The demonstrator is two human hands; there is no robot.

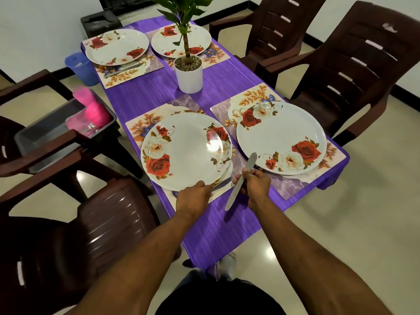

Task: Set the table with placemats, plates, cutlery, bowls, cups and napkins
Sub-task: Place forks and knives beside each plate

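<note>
- My right hand [255, 186] is curled round a table knife [241, 181], gripping it at mid-length; the blade points away from me, over the gap between the two near plates.
- My left hand [194, 196] pinches the near rim of the near-left plate [185, 148], which sits on its placemat [145, 126].
- The near-right plate [280, 137] lies flat on its own placemat [293, 187]; nothing lies in either near plate.
- Two far plates [117, 46] [180, 40] rest on placemats; cutlery [123, 69] shows beside the far-left one, type unclear.
- A white pot [189, 75] stands mid-surface [211, 228], holding pebbles and a green plant.
- A grey tray [52, 128] on the left chair holds pink napkins [96, 111] and some clear items I cannot identify.
- A blue bucket [80, 67] stands on the floor; contents unclear.
</note>
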